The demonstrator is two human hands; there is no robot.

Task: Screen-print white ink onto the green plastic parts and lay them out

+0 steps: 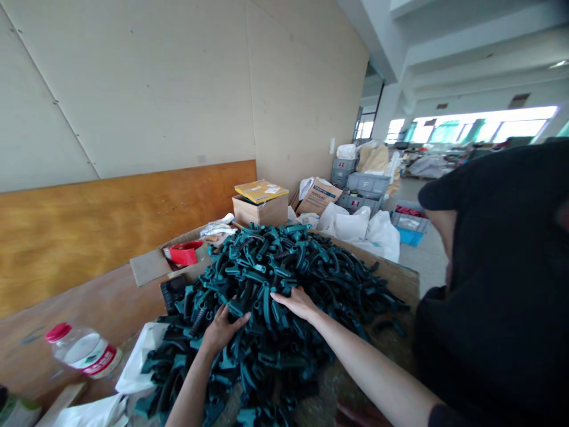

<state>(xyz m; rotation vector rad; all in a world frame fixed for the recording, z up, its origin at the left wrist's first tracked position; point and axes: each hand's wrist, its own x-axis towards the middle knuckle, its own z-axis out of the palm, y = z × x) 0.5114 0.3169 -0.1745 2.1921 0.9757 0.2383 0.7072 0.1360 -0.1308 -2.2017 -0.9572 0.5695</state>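
A big heap of dark green, curved plastic parts (pixel 271 261), handle-like and some with black ribbed sections, covers the middle of the table. At the near side of the heap, my left hand (pixel 221 331) rests against the parts with thumb and fingers spread. My right hand (pixel 299 302) lies on the heap to the right of it, thumb stretched out to the left over the parts. Some of its fingertips are hidden among them. I see no part clearly gripped in either hand.
A water bottle (pixel 84 351) with a red cap lies left on the table (pixel 102 302). Behind are a red tape dispenser (pixel 183 253) and a cardboard box (pixel 262 212). A person in black (pixel 502 296) is close on the right. White sacks (pixel 355 228) stand beyond the table.
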